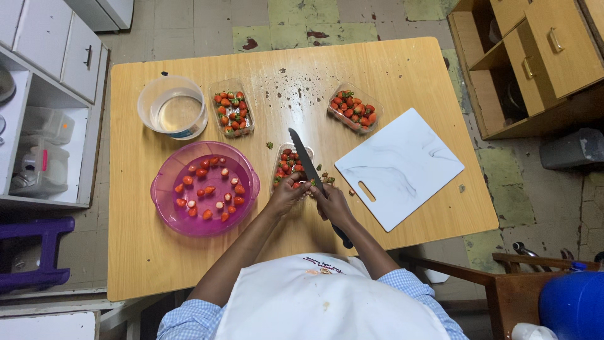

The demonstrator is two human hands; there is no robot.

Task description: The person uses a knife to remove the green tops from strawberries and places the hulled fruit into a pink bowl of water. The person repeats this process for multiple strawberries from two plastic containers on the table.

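The knife (306, 160) lies near the middle of the table (434, 208), a little toward its near edge, blade pointing at the far edge and dark handle toward the person. The right hand (332, 204) is closed around that handle. The left hand (288, 192) is curled, fingertips pinching something small just beside the blade; what it is cannot be told. Both hands are at the near end of a clear tray of strawberries (287, 164). Green scraps (327, 178) lie just right of the blade. Left of the hands is a pink bowl (165, 189) holding strawberries. A white cutting board (399, 167) lies to the right. Toward the far edge are two more strawberry trays (231, 110) (354, 109) and, near the far left corner, a clear tub (172, 107).
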